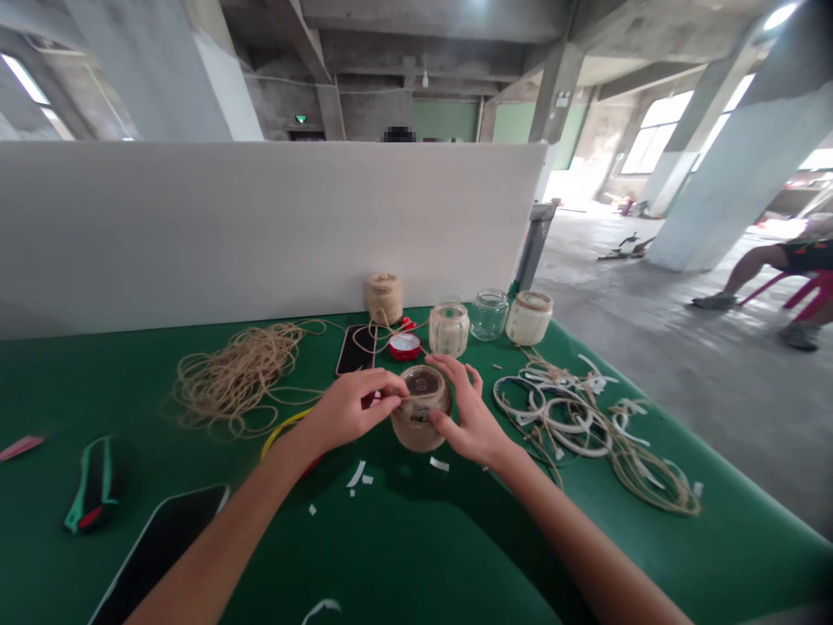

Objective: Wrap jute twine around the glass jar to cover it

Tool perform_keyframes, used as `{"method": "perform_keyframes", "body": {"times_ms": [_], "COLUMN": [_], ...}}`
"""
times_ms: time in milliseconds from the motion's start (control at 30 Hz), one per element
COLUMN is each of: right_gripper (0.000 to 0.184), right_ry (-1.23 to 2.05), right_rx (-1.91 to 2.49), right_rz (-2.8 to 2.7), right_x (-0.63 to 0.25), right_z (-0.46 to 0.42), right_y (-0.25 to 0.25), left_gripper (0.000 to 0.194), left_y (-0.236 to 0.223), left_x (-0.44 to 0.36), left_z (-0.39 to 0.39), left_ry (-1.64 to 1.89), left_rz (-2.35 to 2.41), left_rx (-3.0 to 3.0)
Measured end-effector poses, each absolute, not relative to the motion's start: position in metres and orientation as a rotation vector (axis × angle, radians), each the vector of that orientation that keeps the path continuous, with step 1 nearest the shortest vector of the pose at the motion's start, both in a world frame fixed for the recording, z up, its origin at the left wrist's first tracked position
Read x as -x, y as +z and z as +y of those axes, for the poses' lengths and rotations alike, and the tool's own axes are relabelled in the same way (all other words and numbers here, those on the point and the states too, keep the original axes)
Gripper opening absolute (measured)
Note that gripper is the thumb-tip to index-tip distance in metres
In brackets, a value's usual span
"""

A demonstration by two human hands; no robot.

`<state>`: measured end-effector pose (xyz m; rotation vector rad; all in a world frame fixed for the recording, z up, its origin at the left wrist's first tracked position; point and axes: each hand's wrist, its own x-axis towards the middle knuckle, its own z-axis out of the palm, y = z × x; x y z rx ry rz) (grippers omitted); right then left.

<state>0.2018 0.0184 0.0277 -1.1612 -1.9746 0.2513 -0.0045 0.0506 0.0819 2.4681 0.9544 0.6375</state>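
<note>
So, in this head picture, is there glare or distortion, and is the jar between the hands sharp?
Head view: the windows at upper right are blown out with glare; the wide lens curves the green table edge and tilts the pillars; the twine-wrapped glass jar looks fairly sharp, with dark shadow beneath it.

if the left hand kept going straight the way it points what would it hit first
The twine-wrapped glass jar: the left hand already has its fingers against the jar's left side, so it looks like the first contact, though depth is hard to judge from this view.
</note>
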Motion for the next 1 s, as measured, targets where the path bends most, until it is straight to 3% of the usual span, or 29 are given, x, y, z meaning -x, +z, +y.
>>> {"method": "perform_keyframes", "body": {"times_ms": [400, 800, 1000], "right_gripper": [0.043, 0.047, 0.037], "right_ry": [-0.399, -0.488, -0.488], "right_rx": [0.913, 0.881, 0.996], "right_rz": [-2.028, -2.078, -2.011], "right_x": [-0.213, -0.215, -0.209], "right_z": [0.012, 0.011, 0.013], "right_y": [0.029, 0.019, 0.008], "left_gripper": [0.025, 0.026, 0.026], "left_y": [0.080, 0.080, 0.078], "left_x": [0.005, 0.004, 0.004], "left_z": [0.051, 0.051, 0.052], "left_ry": [0.670, 0.678, 0.695], "left_rz": [0.808, 0.783, 0.769], "left_rx": [-2.594, -2.593, -2.606]}}
